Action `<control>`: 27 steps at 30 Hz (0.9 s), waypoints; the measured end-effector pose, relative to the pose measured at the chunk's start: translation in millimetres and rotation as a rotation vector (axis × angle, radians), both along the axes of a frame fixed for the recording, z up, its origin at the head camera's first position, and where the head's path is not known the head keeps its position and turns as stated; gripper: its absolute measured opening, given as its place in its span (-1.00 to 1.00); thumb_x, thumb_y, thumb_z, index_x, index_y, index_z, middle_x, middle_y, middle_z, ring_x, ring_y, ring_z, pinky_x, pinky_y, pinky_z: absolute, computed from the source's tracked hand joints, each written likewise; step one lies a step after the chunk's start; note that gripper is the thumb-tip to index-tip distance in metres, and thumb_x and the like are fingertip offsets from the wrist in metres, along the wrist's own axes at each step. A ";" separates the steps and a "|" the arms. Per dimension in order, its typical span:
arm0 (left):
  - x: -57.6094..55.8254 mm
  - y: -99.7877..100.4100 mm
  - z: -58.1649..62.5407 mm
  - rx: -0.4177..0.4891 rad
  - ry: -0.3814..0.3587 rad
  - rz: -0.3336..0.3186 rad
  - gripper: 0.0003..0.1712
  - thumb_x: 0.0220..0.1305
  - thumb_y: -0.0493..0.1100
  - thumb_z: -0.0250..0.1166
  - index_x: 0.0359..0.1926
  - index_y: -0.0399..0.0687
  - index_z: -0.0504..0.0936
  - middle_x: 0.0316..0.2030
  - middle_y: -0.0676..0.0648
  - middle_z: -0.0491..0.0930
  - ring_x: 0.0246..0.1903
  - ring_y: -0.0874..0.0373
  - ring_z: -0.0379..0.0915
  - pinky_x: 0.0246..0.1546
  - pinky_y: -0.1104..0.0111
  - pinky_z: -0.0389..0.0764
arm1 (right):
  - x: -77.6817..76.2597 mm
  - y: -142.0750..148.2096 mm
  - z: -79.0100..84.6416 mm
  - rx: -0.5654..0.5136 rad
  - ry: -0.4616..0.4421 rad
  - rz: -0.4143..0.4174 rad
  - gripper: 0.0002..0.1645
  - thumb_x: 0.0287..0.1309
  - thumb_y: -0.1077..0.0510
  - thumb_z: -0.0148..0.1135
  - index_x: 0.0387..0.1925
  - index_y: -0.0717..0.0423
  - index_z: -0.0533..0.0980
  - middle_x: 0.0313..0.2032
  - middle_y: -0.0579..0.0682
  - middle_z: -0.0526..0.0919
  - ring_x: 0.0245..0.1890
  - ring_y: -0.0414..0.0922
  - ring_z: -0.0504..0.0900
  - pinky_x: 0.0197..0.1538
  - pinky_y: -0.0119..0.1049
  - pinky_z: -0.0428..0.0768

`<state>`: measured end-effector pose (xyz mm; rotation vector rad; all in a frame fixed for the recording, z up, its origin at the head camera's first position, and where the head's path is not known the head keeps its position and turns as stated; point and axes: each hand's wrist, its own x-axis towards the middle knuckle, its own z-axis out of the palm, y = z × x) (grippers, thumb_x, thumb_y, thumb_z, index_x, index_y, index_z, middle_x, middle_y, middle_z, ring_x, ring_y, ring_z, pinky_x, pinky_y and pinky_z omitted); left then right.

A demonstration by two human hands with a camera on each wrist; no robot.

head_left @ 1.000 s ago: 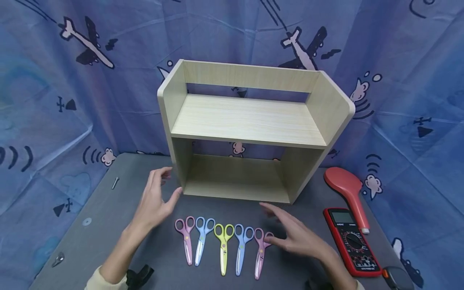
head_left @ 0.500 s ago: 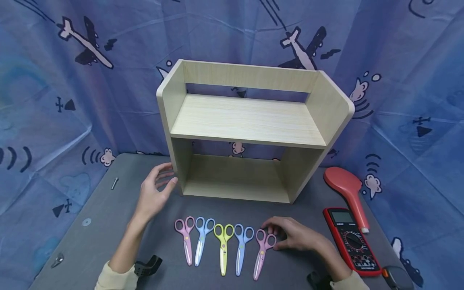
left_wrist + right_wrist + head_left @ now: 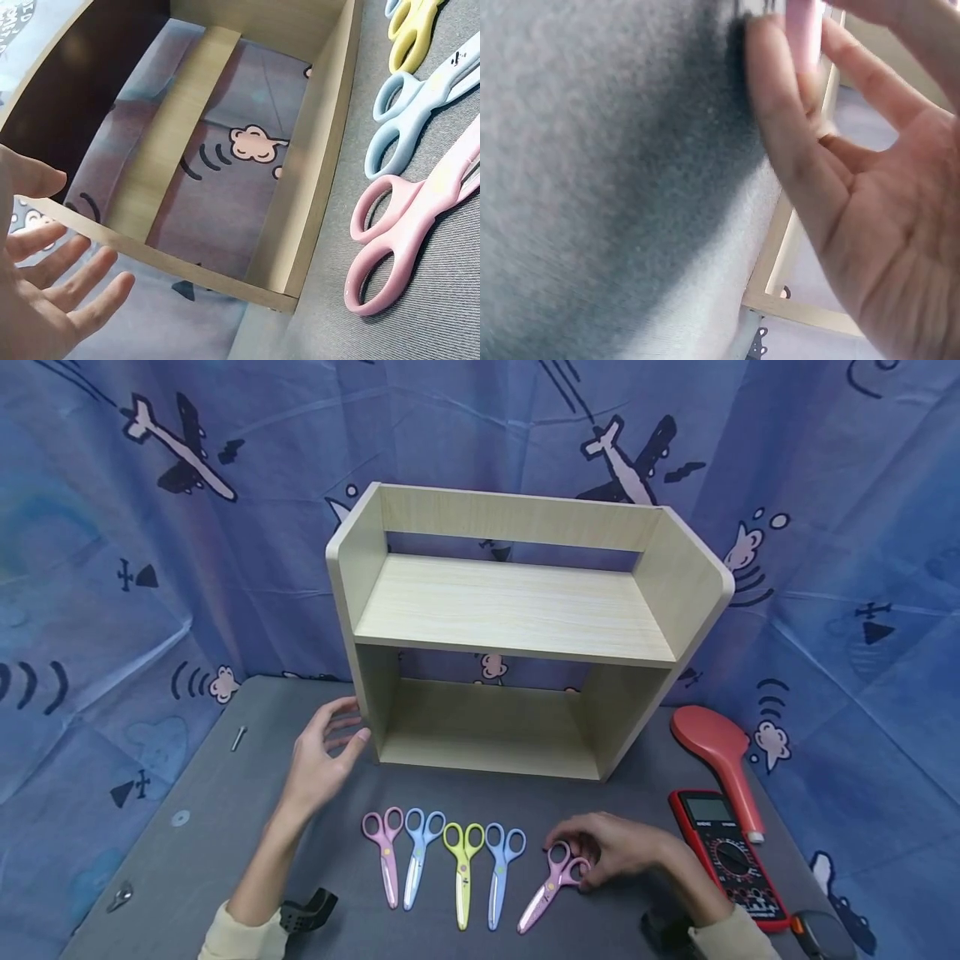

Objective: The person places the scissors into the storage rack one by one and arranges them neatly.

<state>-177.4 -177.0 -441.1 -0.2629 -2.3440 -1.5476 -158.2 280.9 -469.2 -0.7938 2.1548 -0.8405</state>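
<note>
My right hand (image 3: 618, 850) pinches the finger loops of the rightmost pink scissors (image 3: 553, 882), whose blades point toward the near left. In the right wrist view, a strip of pink (image 3: 804, 37) shows between the fingers; the rest of the scissors is hidden there. Left of it lie several scissors in a row, loops away from me: blue (image 3: 498, 878), yellow (image 3: 462, 870), light blue (image 3: 417, 853) and another pink pair (image 3: 386, 853). My left hand (image 3: 318, 768), fingers loosely bent and holding nothing, is beside the left panel of a pale wooden shelf (image 3: 510, 610).
The two-tier shelf stands at the back against a blue printed curtain (image 3: 262, 568). On the right lie a red paddle-shaped object (image 3: 712, 739), a red multimeter (image 3: 731, 860) and a dark tape measure (image 3: 823, 935). A small screw (image 3: 238, 738) and a washer (image 3: 180, 818) are on the left.
My right hand has come down onto the rightmost pink scissors and shifted them right, turning them. My left hand has moved slightly up and left, beside the shelf's side panel.
</note>
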 end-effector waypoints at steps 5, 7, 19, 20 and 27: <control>0.3 0.2 -0.6 0.000 -0.001 -0.001 -0.38 0.49 -0.32 0.35 0.49 -0.27 0.43 0.40 -0.36 0.53 0.34 -0.32 0.60 0.29 -0.18 0.70 | -3.5 3.7 2.3 -0.008 -0.114 0.050 -0.28 0.02 0.20 0.66 0.25 -0.07 0.60 0.10 -0.01 0.64 -0.01 -0.22 0.55 -0.01 -0.47 0.53; 0.2 0.2 -0.7 0.005 -0.002 -0.001 -0.38 0.49 -0.32 0.36 0.49 -0.27 0.44 0.40 -0.36 0.53 0.34 -0.32 0.59 0.30 -0.19 0.70 | -5.6 6.2 3.0 -0.025 -0.191 0.097 -0.30 0.07 0.20 0.64 0.28 -0.05 0.61 0.14 0.01 0.65 0.00 -0.26 0.56 0.02 -0.50 0.52; -0.7 0.3 -0.9 0.008 0.000 -0.004 -0.39 0.51 -0.31 0.35 0.49 -0.27 0.44 0.40 -0.36 0.53 0.34 -0.32 0.59 0.30 -0.19 0.70 | -12.3 16.3 32.6 -0.105 -0.396 0.293 -0.31 0.28 0.21 0.49 0.42 0.10 0.56 0.22 0.16 0.72 0.01 -0.39 0.62 0.06 -0.56 0.66; -0.9 0.1 -1.3 0.009 -0.003 -0.003 -0.39 0.50 -0.31 0.35 0.49 -0.26 0.44 0.40 -0.35 0.52 0.35 -0.31 0.59 0.31 -0.18 0.70 | -11.6 15.5 39.3 -0.128 -0.368 0.287 -0.33 0.27 0.21 0.51 0.40 0.11 0.57 0.18 0.18 0.73 -0.04 -0.39 0.63 0.00 -0.56 0.68; -0.8 -0.7 -3.3 0.023 0.001 -0.003 -0.39 0.49 -0.33 0.36 0.49 -0.26 0.45 0.40 -0.35 0.53 0.34 -0.31 0.60 0.31 -0.18 0.70 | -4.4 0.9 95.8 -0.306 -0.132 0.122 -0.35 0.26 0.29 0.54 0.36 0.18 0.58 -0.09 0.18 0.70 -0.37 -0.29 0.72 -0.27 -0.44 0.82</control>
